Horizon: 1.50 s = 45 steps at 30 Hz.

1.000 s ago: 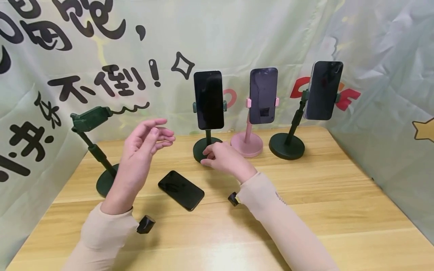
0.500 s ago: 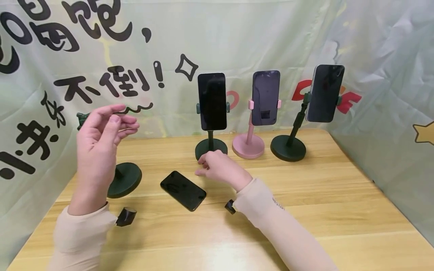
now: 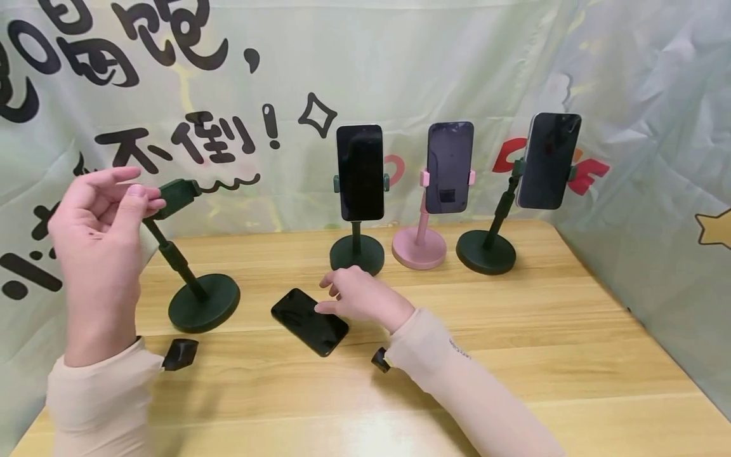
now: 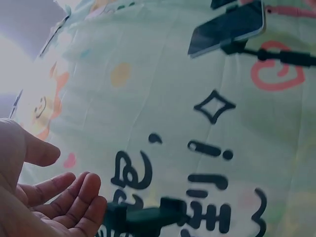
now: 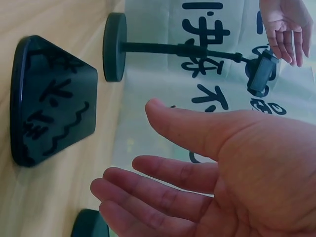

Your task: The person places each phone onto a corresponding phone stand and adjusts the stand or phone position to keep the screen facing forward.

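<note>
My left hand is raised at the left, its fingers loosely bent and holding nothing. Close beside its fingertips is the empty clamp head of a dark green phone stand, also visible in the left wrist view as a green clamp. A black phone lies flat on the table, screen up. Over its right edge hovers my right hand, fingers relaxed and the thumb toward the phone. In the right wrist view, a gap shows between the right hand and the lying phone.
Along the back of the wooden table are a green stand, a pink stand and another green stand. Each clamps an upright phone. A printed cloth backdrop hangs behind and on both sides.
My left hand has moved left, from between the stands to beside the empty clamp. The right hand has come back from the middle stand's base toward the lying phone. The view has shifted slightly.
</note>
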### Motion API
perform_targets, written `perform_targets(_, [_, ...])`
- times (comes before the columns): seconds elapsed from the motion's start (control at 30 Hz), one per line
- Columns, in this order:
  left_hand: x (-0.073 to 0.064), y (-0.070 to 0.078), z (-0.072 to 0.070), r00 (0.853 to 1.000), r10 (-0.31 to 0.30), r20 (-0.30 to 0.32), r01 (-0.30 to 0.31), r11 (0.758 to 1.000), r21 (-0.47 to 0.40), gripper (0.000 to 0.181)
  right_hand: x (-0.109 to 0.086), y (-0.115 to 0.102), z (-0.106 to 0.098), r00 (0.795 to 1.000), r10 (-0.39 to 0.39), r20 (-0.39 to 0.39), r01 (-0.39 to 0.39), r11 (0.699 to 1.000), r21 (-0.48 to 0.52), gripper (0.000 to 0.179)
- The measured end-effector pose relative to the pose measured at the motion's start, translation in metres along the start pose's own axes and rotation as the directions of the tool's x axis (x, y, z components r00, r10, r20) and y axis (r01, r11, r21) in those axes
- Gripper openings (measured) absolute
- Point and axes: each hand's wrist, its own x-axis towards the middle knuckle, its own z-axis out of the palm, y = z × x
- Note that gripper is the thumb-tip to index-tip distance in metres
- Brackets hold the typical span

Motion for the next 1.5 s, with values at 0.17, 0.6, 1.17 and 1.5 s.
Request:
perform_targets(0.17, [0.006,0.002,-0.010,0.998,-0.046,-0.048,0.053,0.989,0.140,0.021,0.002,-0.007,0.010,1.000,-0.003,0.018,0.004,0.999,-0.044,0.053])
perform_targets(0.6, [0.010,-0.005,-0.021,0.980,-0.197,-0.003,0.150,0.735,0.661,0.031,0.023,-0.031,0.044,0.999,0.026,0.019,-0.019,0.956,-0.293,0.067])
perform_targets(1.17, [0.013,-0.007,-0.029,0.951,-0.306,0.050,0.166,0.640,0.750,0.048,0.030,-0.039,0.058,1.000,0.028,-0.014,-0.031,0.927,-0.373,0.069])
perform_targets(1.5, [0.014,-0.006,-0.027,0.952,-0.300,0.057,0.154,0.633,0.758,0.045,0.031,-0.039,0.058,0.999,0.027,-0.037,-0.039,0.927,-0.372,0.066])
